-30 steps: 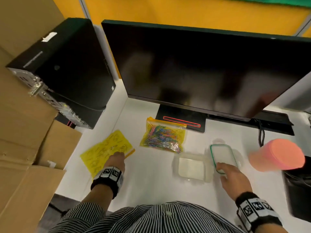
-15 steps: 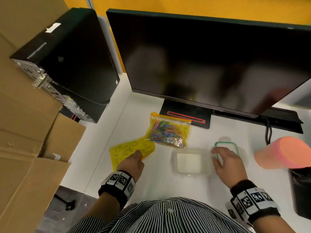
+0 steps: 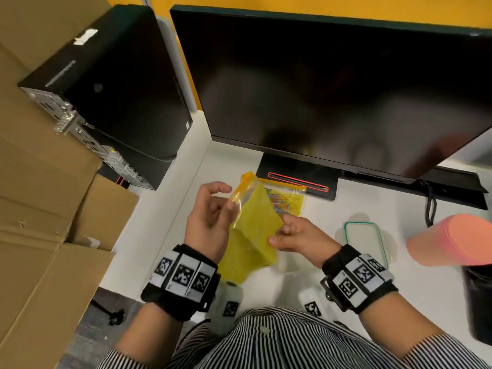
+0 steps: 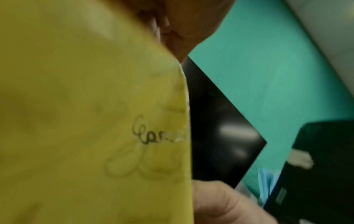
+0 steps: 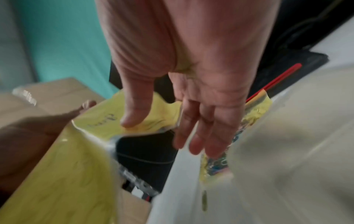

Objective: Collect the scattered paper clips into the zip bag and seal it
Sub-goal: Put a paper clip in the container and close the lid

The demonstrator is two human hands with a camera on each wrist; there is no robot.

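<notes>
Fingers of both the left hand and right hand pinch an empty yellow zip bag above the counter's near edge. Only the head view shows the filled bag lying behind it by the monitor base; the left wrist view shows the held bag's handwriting.

Black wristbands on both wrists, white square-code tags wrapped round; black-and-white pinstriped shirt, buttoned front.

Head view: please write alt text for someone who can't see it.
Both hands hold an empty yellow zip bag above a white desk, left hand at its edge, right hand opposite. A second bag of coloured paper clips lies below a dark monitor.
</notes>
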